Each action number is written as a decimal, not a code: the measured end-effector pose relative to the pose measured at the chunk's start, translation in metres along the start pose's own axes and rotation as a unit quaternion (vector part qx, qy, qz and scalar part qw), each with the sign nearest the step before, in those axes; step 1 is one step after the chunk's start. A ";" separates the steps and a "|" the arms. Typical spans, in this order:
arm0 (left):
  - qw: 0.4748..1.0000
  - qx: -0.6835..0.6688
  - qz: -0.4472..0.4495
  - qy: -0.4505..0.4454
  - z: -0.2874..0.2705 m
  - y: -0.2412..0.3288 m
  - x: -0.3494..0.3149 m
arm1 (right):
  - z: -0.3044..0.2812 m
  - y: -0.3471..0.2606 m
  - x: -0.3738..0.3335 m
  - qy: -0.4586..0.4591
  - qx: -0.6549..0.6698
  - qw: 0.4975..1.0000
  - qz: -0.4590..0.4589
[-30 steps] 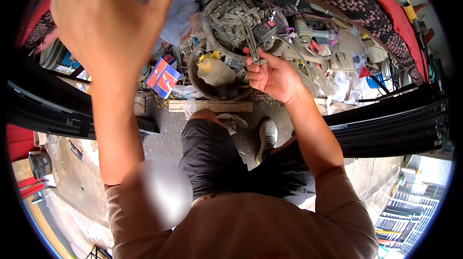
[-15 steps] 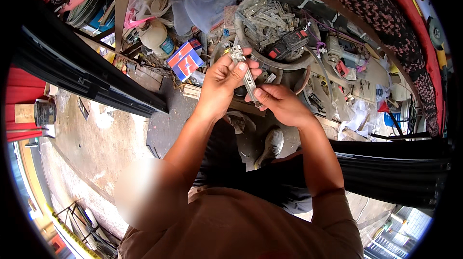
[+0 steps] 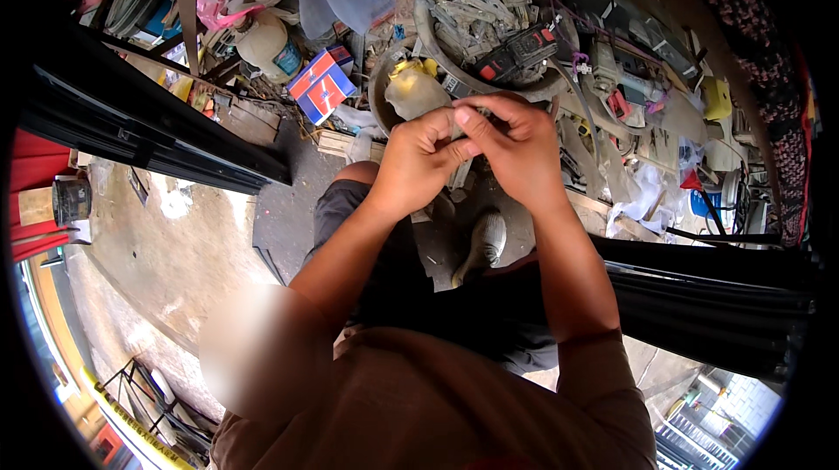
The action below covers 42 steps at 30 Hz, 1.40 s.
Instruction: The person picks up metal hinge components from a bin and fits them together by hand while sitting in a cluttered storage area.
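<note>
Both of my hands meet in the middle of the view, fingertips together above my knees. Between them is a long narrow metal fitting (image 3: 460, 175); only a short pale length shows below the fingers, the rest being covered. My left hand (image 3: 418, 160) is closed round it, thumb pointing right. From the other side my right hand (image 3: 523, 151) closes over its upper part, thumb and forefinger pinched near the left fingertips. Just beyond them a pale bag with a yellow top (image 3: 416, 92) sits in a smaller bowl.
A round basin (image 3: 426, 28) holds many loose metal fittings and a black and red cordless tool (image 3: 516, 52). Left of it are a blue, red and white box (image 3: 322, 85) and a plastic jug (image 3: 265, 46). Black metal profiles (image 3: 157, 142) flank me on both sides.
My hands have drawn together and my right hand has risen over the fitting, which is now mostly hidden. The bag in the smaller bowl has come into sight.
</note>
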<state>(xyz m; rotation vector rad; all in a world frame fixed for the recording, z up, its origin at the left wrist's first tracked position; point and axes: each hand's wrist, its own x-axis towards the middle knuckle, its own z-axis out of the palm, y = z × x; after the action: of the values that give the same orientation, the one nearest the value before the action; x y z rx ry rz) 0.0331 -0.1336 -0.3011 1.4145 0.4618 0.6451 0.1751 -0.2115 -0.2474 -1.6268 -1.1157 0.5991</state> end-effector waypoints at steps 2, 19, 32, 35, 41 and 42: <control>0.997 -0.046 -0.055 0.021 -0.005 0.002 -0.003 | -0.005 0.015 0.001 0.042 0.006 0.996 0.076; 0.913 -0.367 -0.108 0.141 -0.037 -0.005 -0.007 | -0.036 0.033 0.019 0.106 0.055 0.976 0.183; 0.899 -0.390 -0.117 0.158 -0.037 0.001 0.003 | -0.043 0.033 0.020 0.119 0.089 0.977 0.155; 0.904 -0.386 -0.106 0.151 -0.040 0.001 0.004 | -0.043 0.036 0.019 0.109 0.140 0.974 0.144; 0.897 -0.417 -0.099 0.113 -0.045 -0.002 0.002 | -0.052 0.032 0.016 0.102 0.211 0.959 0.161; 0.895 -0.423 -0.095 0.105 -0.046 -0.002 0.001 | -0.056 0.037 0.015 0.078 0.214 0.960 0.166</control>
<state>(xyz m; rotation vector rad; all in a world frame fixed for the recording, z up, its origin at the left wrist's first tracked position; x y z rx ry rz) 0.0047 -0.0985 -0.3087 0.4671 0.4056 0.7203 0.2415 -0.2256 -0.2604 -1.4545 -0.5487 0.8476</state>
